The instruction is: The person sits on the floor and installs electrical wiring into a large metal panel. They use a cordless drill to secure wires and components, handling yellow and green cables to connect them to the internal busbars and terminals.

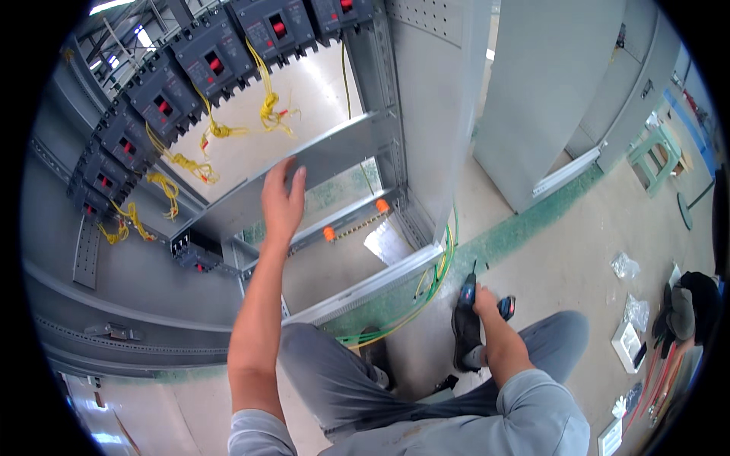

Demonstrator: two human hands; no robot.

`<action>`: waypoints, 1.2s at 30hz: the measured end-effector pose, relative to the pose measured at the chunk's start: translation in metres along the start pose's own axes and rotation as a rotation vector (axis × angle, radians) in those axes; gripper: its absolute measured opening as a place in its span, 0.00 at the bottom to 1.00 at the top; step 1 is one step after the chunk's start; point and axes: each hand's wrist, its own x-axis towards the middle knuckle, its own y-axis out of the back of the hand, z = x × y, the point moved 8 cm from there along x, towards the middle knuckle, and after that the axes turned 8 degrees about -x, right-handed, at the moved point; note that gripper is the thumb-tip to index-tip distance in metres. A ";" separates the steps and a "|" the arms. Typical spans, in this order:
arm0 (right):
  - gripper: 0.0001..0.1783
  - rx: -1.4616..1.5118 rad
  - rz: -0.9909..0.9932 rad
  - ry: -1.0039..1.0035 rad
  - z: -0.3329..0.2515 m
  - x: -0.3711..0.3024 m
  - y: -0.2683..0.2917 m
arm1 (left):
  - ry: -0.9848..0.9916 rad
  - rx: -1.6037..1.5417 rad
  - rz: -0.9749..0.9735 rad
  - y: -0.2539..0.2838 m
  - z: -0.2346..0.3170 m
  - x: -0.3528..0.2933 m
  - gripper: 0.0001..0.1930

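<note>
A grey metal crosspiece (pixel 342 152) spans the open cabinet frame in front of me. My left hand (pixel 283 201) is raised at its upper edge, fingers stretched and thumb apart; whether it touches the metal I cannot tell. Low on the right, beside my knee, my right hand (pixel 484 299) is wrapped round the grip of a blue and black cordless drill (pixel 468 289), its bit pointing away from me. Above the left hand, a row of dark circuit breakers (pixel 211 61) with red toggles runs across the cabinet. Bundles of yellow wire (pixel 270 106) hang from them.
Green and yellow cables (pixel 435 285) trail over the cabinet's lower sill. Inside it are two orange insulators (pixel 382 205) and a white sheet (pixel 388 242). A grey cabinet door (pixel 532 99) stands to the right. Beyond are a green stool (pixel 655 157), plastic bags (pixel 625 266) and a white box (pixel 628 346).
</note>
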 end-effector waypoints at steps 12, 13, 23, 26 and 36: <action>0.24 -0.077 -0.373 0.111 -0.048 0.031 0.024 | 0.123 -0.059 -0.264 -0.162 -0.063 0.262 0.40; 0.26 -0.066 -0.352 0.201 -0.041 0.044 0.012 | 0.156 -0.111 -0.363 -0.192 -0.040 0.257 0.34; 0.22 0.754 0.004 0.706 -0.258 0.023 0.233 | 0.229 -0.315 -0.659 -0.208 -0.039 0.206 0.23; 0.21 0.986 0.375 0.618 -0.295 0.016 0.329 | 0.300 -0.415 -0.751 -0.210 -0.034 0.199 0.25; 0.35 0.960 0.557 0.229 -0.367 0.137 0.367 | 0.284 -0.689 -0.732 -0.230 0.010 0.172 0.18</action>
